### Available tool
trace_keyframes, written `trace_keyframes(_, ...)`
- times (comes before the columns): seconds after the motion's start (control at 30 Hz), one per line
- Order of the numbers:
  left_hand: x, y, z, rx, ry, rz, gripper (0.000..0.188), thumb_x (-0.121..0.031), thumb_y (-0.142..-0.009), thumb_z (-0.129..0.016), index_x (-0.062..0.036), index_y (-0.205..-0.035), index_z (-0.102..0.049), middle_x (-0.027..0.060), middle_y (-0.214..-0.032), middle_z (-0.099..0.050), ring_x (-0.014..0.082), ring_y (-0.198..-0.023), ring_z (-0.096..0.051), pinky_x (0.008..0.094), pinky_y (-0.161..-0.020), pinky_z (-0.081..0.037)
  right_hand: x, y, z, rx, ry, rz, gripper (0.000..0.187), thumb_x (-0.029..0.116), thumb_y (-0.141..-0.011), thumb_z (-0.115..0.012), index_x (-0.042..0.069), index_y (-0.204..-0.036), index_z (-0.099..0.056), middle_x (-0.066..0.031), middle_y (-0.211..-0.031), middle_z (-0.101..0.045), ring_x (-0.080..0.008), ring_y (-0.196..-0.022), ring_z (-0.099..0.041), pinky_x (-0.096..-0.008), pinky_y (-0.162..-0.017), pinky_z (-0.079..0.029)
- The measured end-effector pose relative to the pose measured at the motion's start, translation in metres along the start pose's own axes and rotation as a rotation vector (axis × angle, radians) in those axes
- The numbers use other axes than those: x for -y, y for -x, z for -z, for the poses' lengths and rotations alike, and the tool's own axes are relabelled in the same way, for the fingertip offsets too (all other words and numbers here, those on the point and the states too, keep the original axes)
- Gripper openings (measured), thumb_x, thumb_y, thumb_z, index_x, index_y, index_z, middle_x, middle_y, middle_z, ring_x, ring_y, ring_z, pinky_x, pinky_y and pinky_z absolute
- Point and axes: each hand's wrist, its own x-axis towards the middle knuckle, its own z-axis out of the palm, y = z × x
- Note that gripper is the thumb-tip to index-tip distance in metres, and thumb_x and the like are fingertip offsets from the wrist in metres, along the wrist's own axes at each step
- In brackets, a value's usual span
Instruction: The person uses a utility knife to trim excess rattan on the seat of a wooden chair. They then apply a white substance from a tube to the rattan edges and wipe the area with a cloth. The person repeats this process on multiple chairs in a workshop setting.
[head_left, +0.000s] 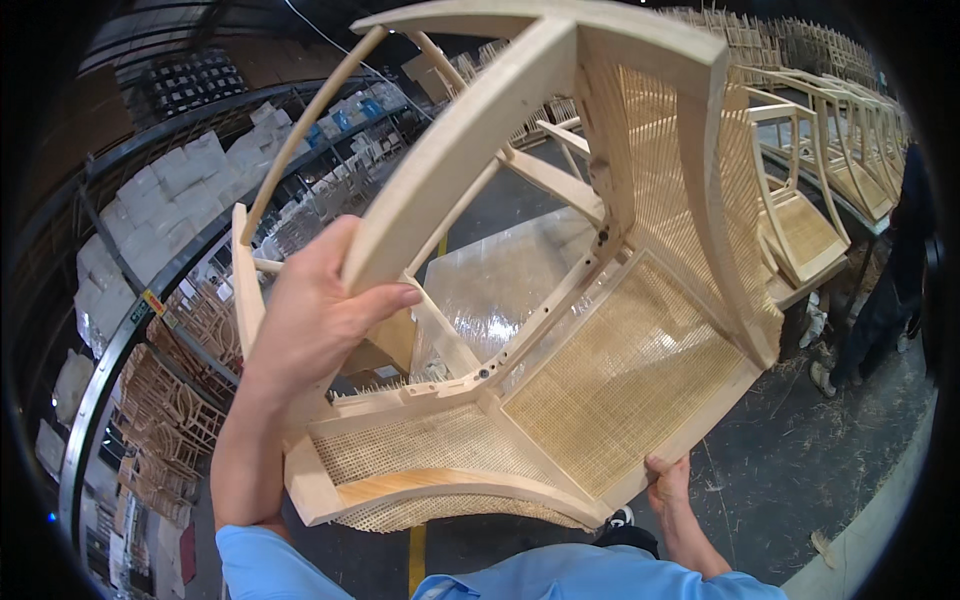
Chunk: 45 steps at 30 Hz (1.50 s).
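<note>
A pale wooden chair frame (450, 165) with woven cane panels is held tilted in the air in front of me. My left hand (312, 325) is closed around the end of one of its thick, flat wooden bars, the thumb lying along the near side. My right hand (672, 484) grips the frame's lower edge beside a rectangular cane panel (622, 370); most of its fingers are hidden underneath. A second cane panel (410, 440) sits at the lower left, next to a curved wooden rail. Dark holes or fittings (485, 374) show along the inner rail.
Several similar chair frames (805, 225) stand in a row at the right. A person in dark clothes (885, 290) is near them. Metal shelving (110, 380) with white packages and stacked frames runs along the left. Behind the chair lies a plastic-wrapped flat stack (480, 290). Scraps litter the grey floor (770, 470).
</note>
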Motion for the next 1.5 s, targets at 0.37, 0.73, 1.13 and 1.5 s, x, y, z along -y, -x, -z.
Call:
trace_keyframes(0.37,0.171,-0.171,-0.104,0.400,-0.004,0.096,0.038,-0.016,-0.084,-0.084,0.0004,-0.112,-0.064,0.0066,-0.090,-0.068,0.0116,-0.085,-0.062,0.0299,-0.076,-0.051,-0.123,-0.054,-0.039,-0.233,-0.057,-0.033,0.078,-0.023,-0.078,-0.054,0.010,-0.148,-0.040,-0.0117,-0.139,-0.056,-0.0295,-0.126,-0.057,-0.0419,-0.105,-0.050)
trace_keyframes(0.73,0.331,-0.310,-0.191,0.507,0.146,-0.168,0.040,-0.028,-0.083,-0.085,-0.0014,-0.104,-0.065,0.0000,-0.076,-0.057,0.0086,-0.065,-0.050,0.0293,-0.057,-0.041,-0.225,-0.127,-0.119,-0.481,-0.066,0.064,0.077,-0.024,-0.080,-0.056,0.006,-0.148,-0.037,-0.0147,-0.142,-0.053,-0.0322,-0.132,-0.054,-0.0456,-0.112,-0.044)
trace_keyframes(1.13,0.337,-0.354,-0.237,0.553,0.097,-0.294,0.040,-0.032,-0.086,-0.081,-0.0011,-0.108,-0.069,0.0010,-0.070,-0.055,0.0110,-0.061,-0.052,0.0301,-0.058,-0.042,-0.232,-0.133,-0.127,-0.507,0.097,-0.067,0.055,-0.009,-0.091,-0.065,0.003,-0.140,-0.043,-0.0139,-0.126,-0.063,-0.0268,-0.109,-0.067,-0.0373,-0.093,-0.057)
trace_keyframes(1.5,0.276,-0.345,-0.222,0.687,-0.198,0.029,0.075,-0.038,-0.093,-0.076,-0.0171,-0.157,-0.042,0.0190,-0.148,-0.055,0.0321,-0.132,-0.056,0.0440,-0.115,-0.041,-0.212,-0.137,-0.107,-0.330,0.809,-0.519,0.037,0.031,-0.095,-0.075,0.001,-0.111,-0.059,-0.0102,-0.080,-0.068,-0.0149,-0.044,-0.056,-0.0306,-0.039,-0.045)
